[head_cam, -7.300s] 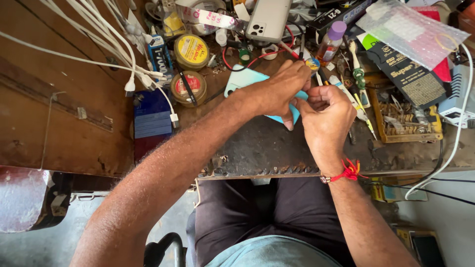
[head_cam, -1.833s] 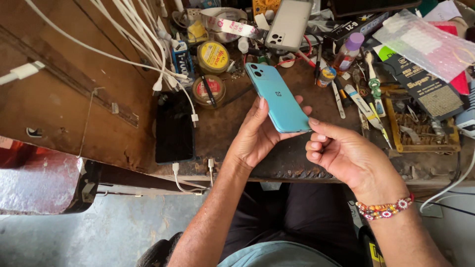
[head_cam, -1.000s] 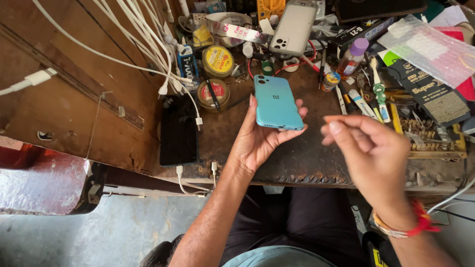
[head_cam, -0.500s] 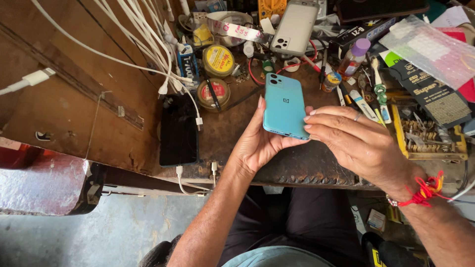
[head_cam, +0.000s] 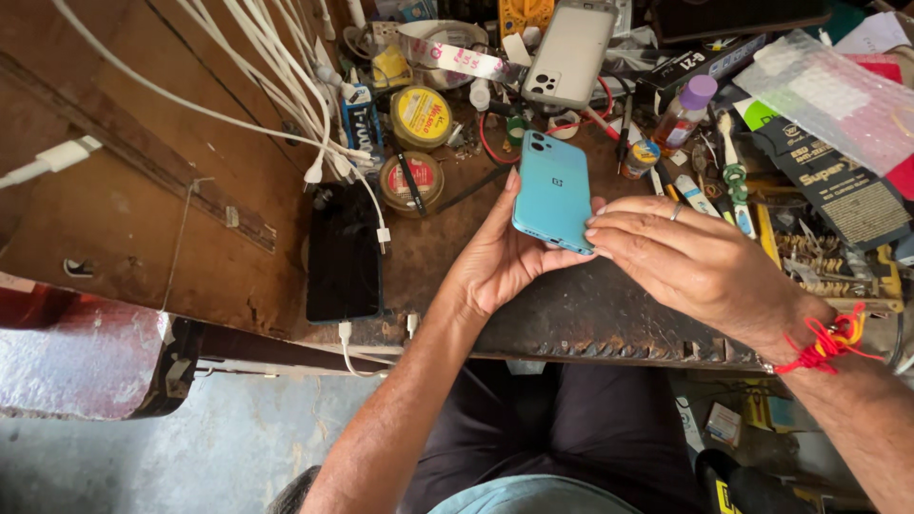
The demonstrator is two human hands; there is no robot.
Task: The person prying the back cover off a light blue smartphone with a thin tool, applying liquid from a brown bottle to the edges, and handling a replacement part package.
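the left hand cradles a teal smartphone from beneath, back cover up and camera end pointing away, held just above the cluttered counter. the right hand closes its fingertips on the phone's near right corner, pinching the edge there. this looks like the step of seating or checking the back cover; a next move would call for even pressure along the rim while the left palm steadies the body. a black phone lies face up to the left, beside white charging cables. a grey phone and two round tins sit further back.
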